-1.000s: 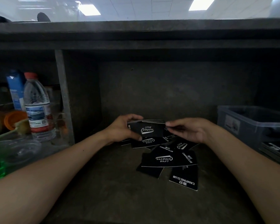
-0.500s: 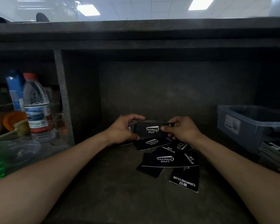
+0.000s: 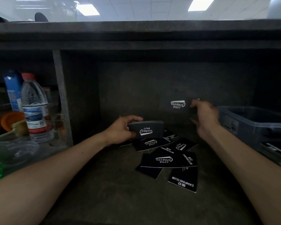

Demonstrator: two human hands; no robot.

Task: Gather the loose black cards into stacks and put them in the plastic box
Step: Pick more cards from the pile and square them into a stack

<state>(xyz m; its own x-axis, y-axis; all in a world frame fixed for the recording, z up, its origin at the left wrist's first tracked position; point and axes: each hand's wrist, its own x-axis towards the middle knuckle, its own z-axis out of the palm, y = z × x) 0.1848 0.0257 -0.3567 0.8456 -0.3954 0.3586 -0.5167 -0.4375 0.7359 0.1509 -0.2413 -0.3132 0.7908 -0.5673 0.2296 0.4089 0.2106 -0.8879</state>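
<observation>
My left hand (image 3: pixel 122 129) grips a stack of black cards (image 3: pixel 147 129) with a white "Camping Club" logo, held just above the shelf floor. My right hand (image 3: pixel 204 116) is raised to the right and pinches a single black card (image 3: pixel 177 105) by its right edge, lifted against the dark back wall. Several loose black cards (image 3: pixel 168 158) lie scattered and overlapping on the dark shelf below both hands. The clear plastic box (image 3: pixel 253 117) stands at the right, just beyond my right hand.
A vertical divider (image 3: pixel 62 98) closes the compartment on the left. Beyond it stand a water bottle (image 3: pixel 35 108), a blue carton (image 3: pixel 12 90) and an orange cup (image 3: pixel 10 120). More stacked cards (image 3: pixel 276 151) lie at the right edge under the box.
My right hand has left the stack and risen to the right, carrying one card toward the box side. The left hand keeps the stack in place.
</observation>
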